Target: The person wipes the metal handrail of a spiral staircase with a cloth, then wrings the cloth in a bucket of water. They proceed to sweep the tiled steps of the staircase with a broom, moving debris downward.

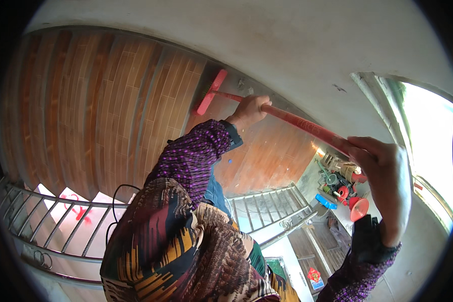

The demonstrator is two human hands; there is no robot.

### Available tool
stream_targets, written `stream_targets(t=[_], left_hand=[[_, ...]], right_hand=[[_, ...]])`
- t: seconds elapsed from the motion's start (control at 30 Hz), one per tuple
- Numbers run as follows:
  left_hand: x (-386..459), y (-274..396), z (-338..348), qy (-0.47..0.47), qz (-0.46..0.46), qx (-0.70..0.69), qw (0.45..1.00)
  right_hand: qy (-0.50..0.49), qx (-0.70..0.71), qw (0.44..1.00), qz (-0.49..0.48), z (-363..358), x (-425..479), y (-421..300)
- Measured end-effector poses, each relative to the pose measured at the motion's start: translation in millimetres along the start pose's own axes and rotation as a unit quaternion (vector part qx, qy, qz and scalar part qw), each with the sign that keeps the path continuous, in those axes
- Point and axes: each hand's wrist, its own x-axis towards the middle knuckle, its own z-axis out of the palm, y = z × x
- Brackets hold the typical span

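A long-handled push broom with a red head (212, 91) rests its bristles on the landing floor, in the corner by the wall and the stair edge. My left hand (250, 109) is closed around the lower part of its red handle (307, 125). Higher up, near the handle's upper end, my right hand (381, 170) grips the same handle, hiding its tip. Small bits of debris and a blue bottle cap-like object (230, 161) lie on the wood-look tiles (268, 151) past my left forearm.
Tiled stairs (109, 105) adjoin the landing at the left. Metal railings (60, 202) run along the lower left and beside the landing (266, 207). A pale wall (268, 45) rises at the top. A window (430, 132) and a cluttered ledge with a red funnel-like object (358, 208) are at right.
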Motion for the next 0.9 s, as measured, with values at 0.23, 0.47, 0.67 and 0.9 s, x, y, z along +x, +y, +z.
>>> stream_targets(t=[0.23, 0.47, 0.67, 0.9], left_hand=[[3.6, -61.5, 34.7, 0.024, -0.024, -0.024, 0.999], [-29.7, -25.5, 136.1, -0.308, 0.085, 0.027, 0.947], [-77.0, 29.6, 92.3, -0.227, 0.155, 0.028, 0.961], [-118.9, -4.3, 79.3, -0.080, 0.165, 0.089, 0.979]], right_hand=[[-0.064, -0.040, 0.996, -0.049, 40.3, 36.9, 23.3], [-0.072, 0.094, 0.958, 0.261, 63.3, -82.0, 118.2], [-0.016, 0.126, 0.956, 0.265, 38.9, -159.2, 85.3], [0.047, 0.164, 0.966, 0.196, 140.3, -151.0, 105.4]])
